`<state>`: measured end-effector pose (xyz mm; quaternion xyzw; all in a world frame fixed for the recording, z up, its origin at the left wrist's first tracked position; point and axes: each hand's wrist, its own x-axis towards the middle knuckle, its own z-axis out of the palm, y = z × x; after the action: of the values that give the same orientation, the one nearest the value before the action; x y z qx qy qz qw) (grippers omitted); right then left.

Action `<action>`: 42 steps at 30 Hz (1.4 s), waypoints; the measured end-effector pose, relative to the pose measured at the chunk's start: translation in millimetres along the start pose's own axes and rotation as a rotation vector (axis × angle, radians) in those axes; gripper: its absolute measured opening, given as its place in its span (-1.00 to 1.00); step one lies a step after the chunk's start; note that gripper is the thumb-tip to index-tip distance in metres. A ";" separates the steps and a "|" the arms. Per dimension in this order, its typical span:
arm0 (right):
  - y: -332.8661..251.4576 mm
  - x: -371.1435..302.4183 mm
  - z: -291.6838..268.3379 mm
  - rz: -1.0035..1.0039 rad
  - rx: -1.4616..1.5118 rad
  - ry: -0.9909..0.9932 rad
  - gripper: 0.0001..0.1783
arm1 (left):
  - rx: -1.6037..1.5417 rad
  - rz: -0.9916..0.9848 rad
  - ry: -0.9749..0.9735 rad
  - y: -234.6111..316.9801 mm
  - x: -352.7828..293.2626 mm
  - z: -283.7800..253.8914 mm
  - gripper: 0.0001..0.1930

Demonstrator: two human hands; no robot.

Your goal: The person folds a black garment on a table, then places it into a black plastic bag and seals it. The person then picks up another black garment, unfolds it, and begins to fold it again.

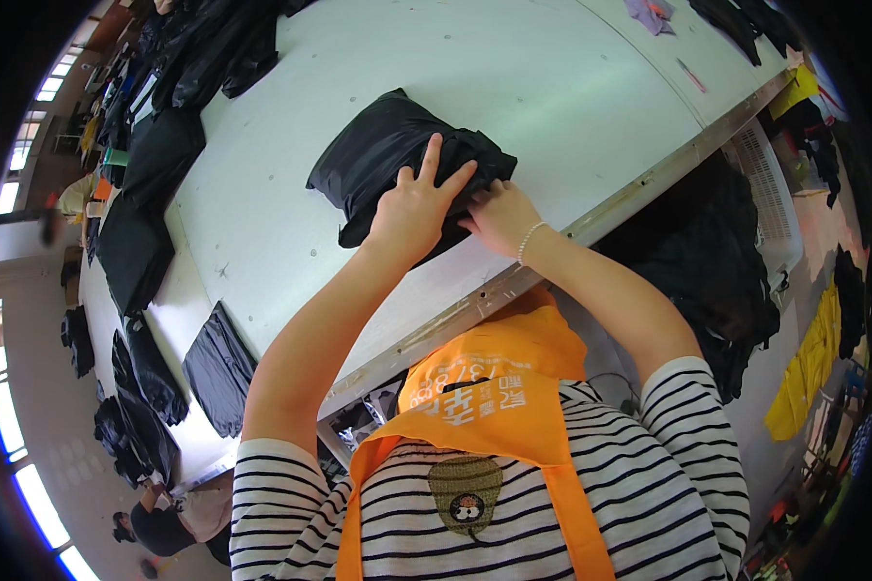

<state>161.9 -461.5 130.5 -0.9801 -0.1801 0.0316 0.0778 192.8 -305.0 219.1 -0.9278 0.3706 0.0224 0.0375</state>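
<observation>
The black bundle is lying on the pale table, close to the table's near edge, in front of the person. The left hand is resting on top of it, with its fingers spreading wide and not gripping. The right hand is touching the near right end, and its fingers are curling in there. The bundle is hiding some of the fingertips, so I cannot tell if they are pinching it or just poking at it.

The bundle is shining a bit and showing lots of wrinkles, so it is looking soft and floppy to me, like a fat little pillow. I am guessing it is light, and that it is not going to break if someone is squeezing it. Its shiny skin is maybe being slippery, so one hand pushing on top is perhaps letting it slide on the smooth table.

For holding it well, I am thinking of two hands: one going under the far left end, one going under the near right end, with thumbs staying on top. Pulling at just one thin corner is maybe stretching it or letting the middle sag
</observation>
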 end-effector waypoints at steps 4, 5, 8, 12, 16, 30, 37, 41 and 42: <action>37.4 -16.0 -20.3 -0.062 -0.146 0.169 -0.64 | 0.013 0.022 -0.067 -1.9 10.6 6.2 -0.27; 46.0 -17.3 -21.6 -0.088 -0.150 0.184 -0.65 | 0.020 0.039 -0.103 2.4 14.6 9.2 -0.29; 60.6 -15.9 -41.8 -0.164 -0.190 0.095 -0.70 | 0.062 0.115 -0.224 15.9 26.1 21.6 -0.46; 74.2 -15.7 -39.8 -0.355 -0.139 0.018 -0.81 | 0.020 0.139 -0.325 21.0 41.4 30.3 -0.48; 36.2 -22.9 -21.4 -0.249 0.027 -0.206 -0.86 | -0.013 0.180 -0.353 15.0 50.9 39.4 -0.46; -40.5 -33.6 62.0 -0.001 0.854 0.149 -0.84 | -0.118 0.023 -0.215 10.4 73.3 56.7 -0.37; -34.9 -45.0 36.0 -0.066 0.672 0.110 -0.86 | -0.189 -0.178 0.184 30.5 65.1 98.8 -0.37; -23.7 -42.7 30.0 -0.083 0.741 0.182 -0.88 | -0.112 -0.222 0.172 32.9 72.1 107.6 -0.39; -21.4 -41.6 24.6 -0.085 0.757 0.209 -0.88 | -0.102 -0.253 0.167 29.9 78.6 105.6 -0.39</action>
<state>113.4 -453.2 111.2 -0.8716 -0.1871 -0.0073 0.4530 227.7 -371.5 106.9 -0.9664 0.2508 -0.0408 -0.0380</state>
